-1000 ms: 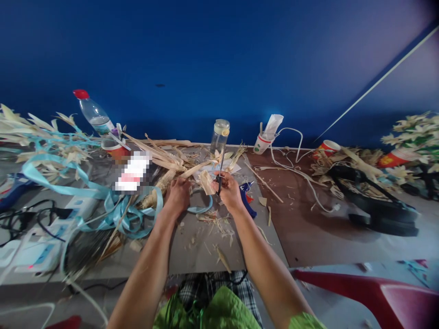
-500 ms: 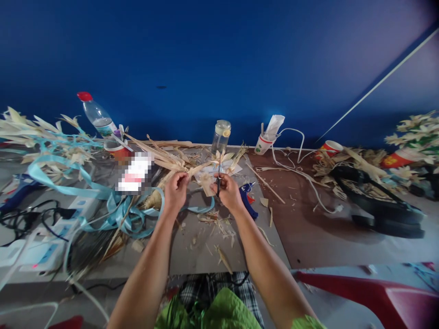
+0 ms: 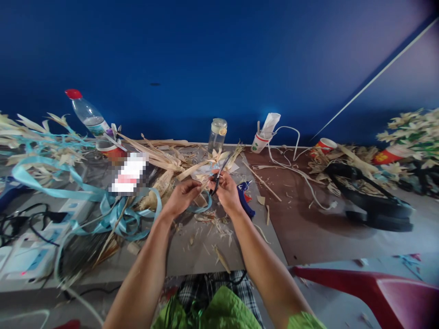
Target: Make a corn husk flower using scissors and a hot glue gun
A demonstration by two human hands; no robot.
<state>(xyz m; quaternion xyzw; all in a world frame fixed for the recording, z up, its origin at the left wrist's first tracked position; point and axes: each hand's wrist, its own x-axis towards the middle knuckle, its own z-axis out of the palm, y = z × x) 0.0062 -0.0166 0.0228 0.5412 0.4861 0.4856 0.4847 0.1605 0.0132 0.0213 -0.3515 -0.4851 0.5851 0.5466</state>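
In the middle of the table my right hand (image 3: 227,192) is closed around dark-handled scissors (image 3: 216,182), their blades pointing up and away. My left hand (image 3: 182,196) is closed in a pinch just left of it, on a small piece of dried husk (image 3: 204,184) partly hidden by the fingers. The fingertips of both hands almost meet. Behind them lie a pale husk flower (image 3: 216,157) and long dried husk strips (image 3: 168,160). A blue glue gun (image 3: 245,199) rests close to the right wrist.
Light-blue ribbon (image 3: 116,210), a power strip (image 3: 37,251) and a pixelated phone-like object (image 3: 130,173) are on the left. A lidded clear jar (image 3: 217,135) stands at the back. Farther right are a paper cup (image 3: 259,143), a white cable (image 3: 308,176) and black headphones (image 3: 373,201).
My left hand has moved right and pinched the husk piece beside the right hand. The scissors have tilted to the right. The view has shifted slightly.
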